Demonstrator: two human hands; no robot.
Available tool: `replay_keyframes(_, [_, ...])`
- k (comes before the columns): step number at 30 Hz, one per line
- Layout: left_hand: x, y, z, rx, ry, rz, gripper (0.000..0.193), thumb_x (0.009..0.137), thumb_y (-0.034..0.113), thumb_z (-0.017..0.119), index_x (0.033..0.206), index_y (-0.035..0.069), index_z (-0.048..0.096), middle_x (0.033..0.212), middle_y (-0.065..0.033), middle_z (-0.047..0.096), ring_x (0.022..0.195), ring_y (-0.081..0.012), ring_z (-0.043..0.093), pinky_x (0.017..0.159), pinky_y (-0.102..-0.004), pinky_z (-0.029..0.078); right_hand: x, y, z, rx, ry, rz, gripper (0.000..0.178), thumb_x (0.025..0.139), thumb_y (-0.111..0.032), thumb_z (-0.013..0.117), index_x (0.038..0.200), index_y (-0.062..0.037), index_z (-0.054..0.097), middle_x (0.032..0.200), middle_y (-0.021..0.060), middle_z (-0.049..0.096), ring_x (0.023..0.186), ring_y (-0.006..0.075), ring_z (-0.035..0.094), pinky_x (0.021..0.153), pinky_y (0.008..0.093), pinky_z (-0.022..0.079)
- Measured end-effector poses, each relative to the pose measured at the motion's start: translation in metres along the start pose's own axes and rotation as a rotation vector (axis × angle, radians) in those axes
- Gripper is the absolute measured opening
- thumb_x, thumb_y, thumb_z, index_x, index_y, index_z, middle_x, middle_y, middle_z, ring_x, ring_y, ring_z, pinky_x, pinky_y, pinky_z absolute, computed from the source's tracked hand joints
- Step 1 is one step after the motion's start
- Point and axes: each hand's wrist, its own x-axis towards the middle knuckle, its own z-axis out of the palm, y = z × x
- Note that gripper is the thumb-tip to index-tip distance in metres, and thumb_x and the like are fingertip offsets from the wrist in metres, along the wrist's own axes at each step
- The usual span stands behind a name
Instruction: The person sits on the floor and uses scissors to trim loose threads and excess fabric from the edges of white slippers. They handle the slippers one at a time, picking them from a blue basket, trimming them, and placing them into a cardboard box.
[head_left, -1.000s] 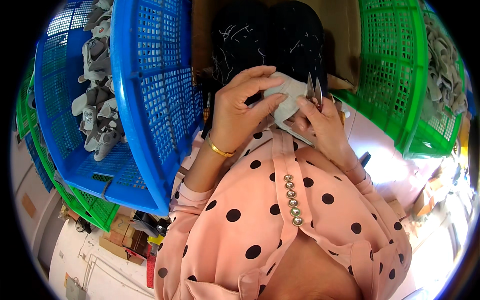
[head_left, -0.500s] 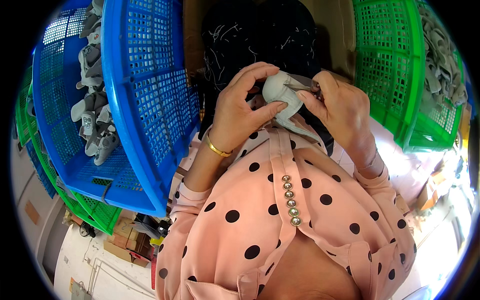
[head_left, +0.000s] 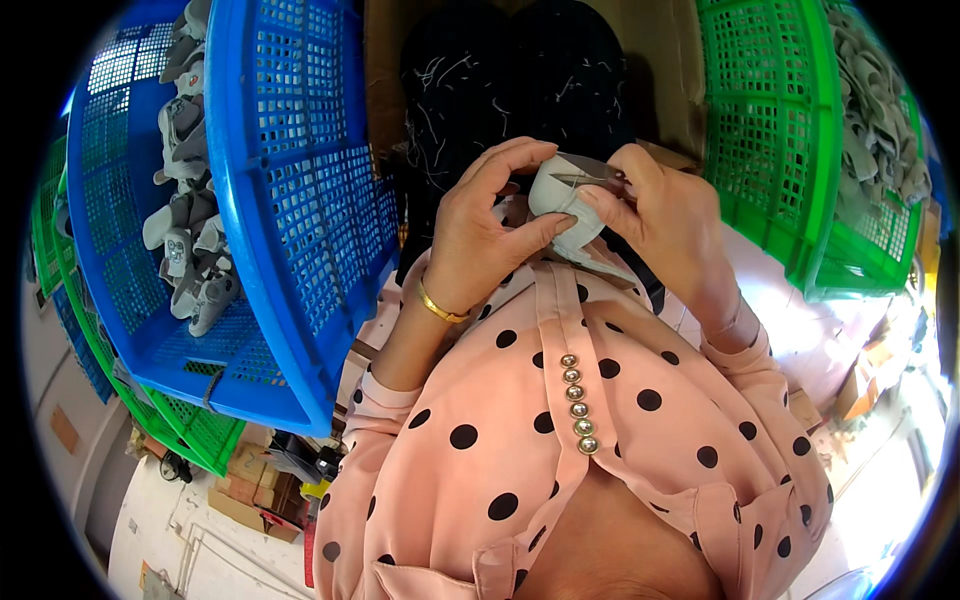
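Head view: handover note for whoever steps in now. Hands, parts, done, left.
Left hand: holds the grey piece from the left, thumb and fingers curled round it.
Right hand: on the piece's right side, holding small snips against its top edge.
Parts: the piece is in front of the chest, over the dark lap. Blue crate on the left holds grey pieces; green crate on the right holds more.
Done: one piece picked up, snips at its edge.
Left: cannot tell how far the trimming has got, nor which crate takes finished pieces.
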Motion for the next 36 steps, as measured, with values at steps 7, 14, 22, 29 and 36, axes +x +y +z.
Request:
replay_keyframes(7, [-0.005, 0.002, -0.006, 0.059, -0.038, 0.0, 0.054, 0.067, 0.012, 0.081, 0.118, 0.007, 0.062, 0.118, -0.0098, 0.062, 0.103, -0.0236, 0.061, 0.086, -0.0325, 0.051, 0.011, 0.01, -0.008, 1.419, -0.29, 0.656, 0.046, 0.1, -0.047, 0.044, 0.074, -0.009, 0.046, 0.057, -0.0073, 0.033, 0.049, 0.0026, 0.023, 0.044, 0.0196, 0.021])
replay_keyframes(14, [0.014, 0.021, -0.012, 0.463, -0.105, 0.218, 0.038, 0.071, 0.018, 0.079, 0.107, 0.009, 0.07, 0.11, -0.0073, 0.065, 0.108, -0.0262, 0.055, 0.095, -0.037, 0.043, 0.004, 0.008, -0.003, 1.126, -0.281, 0.404, 0.035, 0.104, -0.034, 0.042, 0.082, -0.0074, 0.045, 0.07, -0.0047, 0.033, 0.06, 0.0032, 0.027, 0.052, 0.0199, 0.023])
replay_keyframes(22, [0.019, 0.012, 0.001, 0.197, -0.044, 0.138, 0.017, 0.077, 0.008, 0.074, 0.094, 0.006, 0.072, 0.092, -0.0078, 0.068, 0.081, -0.0231, 0.064, 0.072, -0.0293, 0.051, -0.004, 0.008, 0.005, 1.15, -0.149, 0.454, 0.036, 0.1, -0.036, 0.051, 0.08, -0.006, 0.051, 0.07, -0.0059, 0.042, 0.062, 0.0028, 0.035, 0.055, 0.019, 0.032])
replay_keyframes(29, [0.028, 0.0, 0.004, 0.45, 0.089, 0.485, 0.004, 0.083, 0.002, 0.067, 0.086, 0.002, 0.064, 0.083, -0.0112, 0.064, 0.069, -0.0244, 0.062, 0.06, -0.0285, 0.05, -0.015, 0.024, -0.01, 0.17, -0.159, 0.24, 0.04, 0.092, -0.041, 0.059, 0.082, -0.0026, 0.058, 0.063, 0.0161, 0.056, 0.056, 0.0339, 0.053, 0.052, 0.0378, 0.043])
replay_keyframes(36, [0.03, -0.001, 0.007, 0.464, 0.103, 0.498, 0.007, 0.08, 0.009, 0.07, 0.081, 0.005, 0.063, 0.08, -0.0063, 0.063, 0.067, -0.0245, 0.059, 0.056, -0.0315, 0.048, -0.009, 0.008, -0.004, -0.013, -0.135, 0.015, 0.042, 0.092, -0.043, 0.057, 0.077, -0.0042, 0.056, 0.058, 0.0139, 0.056, 0.054, 0.0333, 0.057, 0.049, 0.0388, 0.043])
